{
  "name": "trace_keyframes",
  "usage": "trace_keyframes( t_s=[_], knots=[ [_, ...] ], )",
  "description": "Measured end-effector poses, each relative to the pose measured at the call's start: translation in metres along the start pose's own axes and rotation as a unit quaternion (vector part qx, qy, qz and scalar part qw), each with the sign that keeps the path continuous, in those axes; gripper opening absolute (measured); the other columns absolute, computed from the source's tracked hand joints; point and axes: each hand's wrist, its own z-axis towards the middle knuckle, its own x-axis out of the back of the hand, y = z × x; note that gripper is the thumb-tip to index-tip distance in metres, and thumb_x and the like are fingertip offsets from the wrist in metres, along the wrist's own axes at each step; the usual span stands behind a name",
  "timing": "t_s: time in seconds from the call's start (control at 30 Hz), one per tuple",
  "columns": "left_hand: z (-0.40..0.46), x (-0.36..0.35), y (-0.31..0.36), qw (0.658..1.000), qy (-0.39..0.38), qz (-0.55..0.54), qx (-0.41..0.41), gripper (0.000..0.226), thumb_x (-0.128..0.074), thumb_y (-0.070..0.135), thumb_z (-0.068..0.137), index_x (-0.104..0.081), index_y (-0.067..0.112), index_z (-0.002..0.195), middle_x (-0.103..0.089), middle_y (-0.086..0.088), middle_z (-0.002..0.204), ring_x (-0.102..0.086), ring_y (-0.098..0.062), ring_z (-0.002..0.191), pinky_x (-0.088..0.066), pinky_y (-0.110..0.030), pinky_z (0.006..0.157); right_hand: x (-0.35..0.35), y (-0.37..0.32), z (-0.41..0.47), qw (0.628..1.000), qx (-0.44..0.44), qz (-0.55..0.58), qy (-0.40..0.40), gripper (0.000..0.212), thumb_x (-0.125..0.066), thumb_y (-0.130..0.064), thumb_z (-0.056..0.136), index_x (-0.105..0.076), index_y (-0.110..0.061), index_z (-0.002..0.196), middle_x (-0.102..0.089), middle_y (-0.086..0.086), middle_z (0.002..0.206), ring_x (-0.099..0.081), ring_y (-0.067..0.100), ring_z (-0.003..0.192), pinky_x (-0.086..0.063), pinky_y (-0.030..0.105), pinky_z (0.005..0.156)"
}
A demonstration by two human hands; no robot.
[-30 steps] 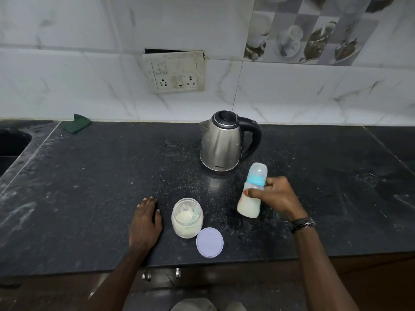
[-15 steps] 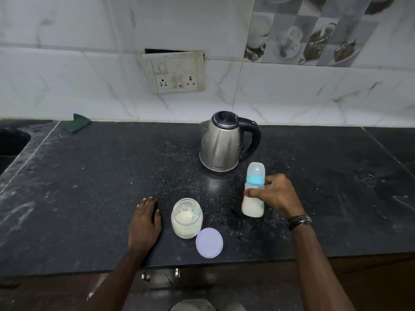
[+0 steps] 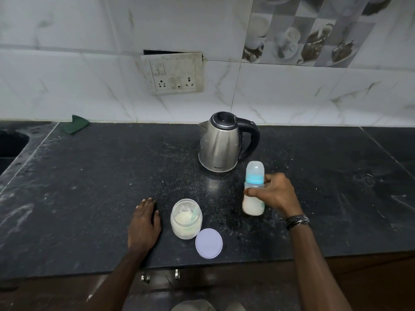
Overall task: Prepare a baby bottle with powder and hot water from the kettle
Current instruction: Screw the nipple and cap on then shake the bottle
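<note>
1. The right hand is wrapped around the baby bottle, thumb across the near side and fingers curled behind it, gripping just under the blue collar.
2. The bottle stands upright, its clear cap on, its lower half filled with milky white liquid. Whether its base rests on the table or sits a little above it cannot be told.
3. The steel kettle stands at about 11 o'clock from the bottle, near it but not touching. Its lid is closed, its black handle faces 3 o'clock and its spout faces 9 o'clock.
4. The left hand lies flat on the table, palm down, fingers straight and close together, holding nothing.
5. The powder jar stands open just beside the left hand, at its 3 o'clock. Pale powder lies inside with a light green scoop leaning against the wall.
6. The lilac lid lies flat on the table at about 5 o'clock from the jar, just beside its base.
7. Fine white specks are scattered over the dark table between the kettle and the jar.
8. A green cloth lies at the back of the table, far off at 10 o'clock, against the wall.
9. A switch and socket plate is set in the tiled wall at 11 o'clock above the kettle.
10. A dark wristband circles the right wrist.
</note>
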Motion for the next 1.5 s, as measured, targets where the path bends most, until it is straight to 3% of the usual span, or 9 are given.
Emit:
trace_keyframes(
  t_s=[0.17, 0.33, 0.5, 0.63, 0.73, 1.07, 1.2, 1.3, 1.5],
  knots=[
    [0.000, 0.000, -0.002, 1.000, -0.005, -0.003, 0.001, 0.042, -0.050, 0.019, 0.094, -0.062, -0.003, 0.127, -0.059, -0.023, 0.136, -0.052, -0.038, 0.131, -0.039, -0.050, 0.112, -0.002, 0.000, -0.002, 0.996, -0.009, 0.084, -0.035, 0.031, -0.090, -0.019, 0.063, -0.076, -0.017, 0.090, -0.078, 0.004, 0.095, -0.074, 0.019, 0.088, -0.059, 0.044, 0.087],
    [0.000, -0.001, -0.003, 1.000, -0.004, 0.006, -0.003, 0.036, -0.058, 0.011, 0.095, -0.062, -0.003, 0.127, -0.059, -0.023, 0.136, -0.052, -0.038, 0.131, -0.039, -0.050, 0.112, 0.004, -0.004, -0.002, 1.000, 0.005, 0.010, -0.003, 0.041, -0.086, -0.037, 0.057, -0.073, -0.021, 0.094, -0.075, -0.003, 0.091, -0.072, 0.017, 0.084, -0.059, 0.041, 0.080],
    [0.001, -0.002, -0.003, 1.000, -0.005, 0.008, -0.002, 0.036, -0.057, 0.012, 0.096, -0.062, -0.003, 0.128, -0.059, -0.023, 0.136, -0.052, -0.038, 0.131, -0.038, -0.049, 0.113, -0.005, -0.007, -0.001, 0.988, 0.023, 0.144, -0.048, 0.031, -0.085, -0.003, 0.071, -0.074, -0.008, 0.100, -0.078, 0.005, 0.094, -0.074, 0.010, 0.081, -0.060, 0.035, 0.082],
    [0.000, -0.002, -0.003, 1.000, -0.001, 0.001, 0.001, 0.042, -0.052, 0.018, 0.093, -0.062, -0.003, 0.128, -0.059, -0.023, 0.136, -0.053, -0.038, 0.131, -0.039, -0.049, 0.112, -0.006, -0.006, 0.000, 0.995, 0.000, 0.080, -0.054, 0.051, -0.090, -0.034, 0.051, -0.075, -0.016, 0.096, -0.078, -0.003, 0.088, -0.075, 0.011, 0.082, -0.060, 0.036, 0.078],
    [0.002, -0.003, -0.003, 1.000, -0.002, 0.000, -0.005, 0.036, -0.059, 0.010, 0.095, -0.062, -0.003, 0.128, -0.058, -0.023, 0.137, -0.052, -0.038, 0.131, -0.038, -0.049, 0.112, -0.010, 0.000, 0.000, 0.994, 0.002, 0.107, -0.034, 0.042, -0.091, -0.017, 0.062, -0.074, -0.011, 0.100, -0.078, 0.005, 0.097, -0.075, 0.014, 0.086, -0.060, 0.040, 0.084],
    [0.000, -0.004, -0.004, 1.000, -0.002, 0.004, -0.001, 0.046, -0.047, 0.023, 0.091, -0.063, -0.002, 0.126, -0.060, -0.022, 0.135, -0.054, -0.038, 0.130, -0.038, -0.048, 0.112, -0.014, 0.013, -0.003, 0.999, -0.020, 0.038, 0.000, 0.057, -0.083, -0.049, 0.044, -0.075, -0.019, 0.092, -0.076, -0.003, 0.086, -0.072, 0.017, 0.081, -0.060, 0.041, 0.077],
    [0.001, -0.003, -0.004, 1.000, -0.001, 0.003, -0.004, 0.042, -0.050, 0.020, 0.094, -0.062, -0.001, 0.128, -0.059, -0.021, 0.137, -0.052, -0.037, 0.132, -0.038, -0.049, 0.112, -0.016, 0.013, -0.008, 0.997, -0.012, 0.074, -0.012, 0.046, -0.091, -0.031, 0.054, -0.076, -0.013, 0.093, -0.078, 0.001, 0.089, -0.075, 0.020, 0.085, -0.060, 0.047, 0.082],
    [0.000, -0.005, -0.005, 1.000, -0.001, 0.007, -0.002, 0.041, -0.051, 0.018, 0.094, -0.062, -0.002, 0.128, -0.060, -0.021, 0.136, -0.053, -0.037, 0.131, -0.039, -0.049, 0.112, -0.014, 0.009, -0.006, 0.998, -0.035, 0.050, -0.001, 0.044, -0.090, -0.036, 0.056, -0.075, -0.017, 0.093, -0.075, -0.004, 0.088, -0.072, 0.016, 0.082, -0.058, 0.035, 0.075],
    [0.001, -0.005, -0.005, 1.000, -0.004, 0.007, 0.001, 0.037, -0.057, 0.013, 0.095, -0.062, -0.002, 0.128, -0.059, -0.021, 0.137, -0.052, -0.037, 0.132, -0.038, -0.048, 0.112, -0.014, 0.010, -0.007, 0.998, -0.027, 0.049, -0.002, 0.048, -0.086, -0.045, 0.049, -0.074, -0.018, 0.086, -0.076, -0.002, 0.084, -0.072, 0.018, 0.080, -0.059, 0.040, 0.076]
  ],
)
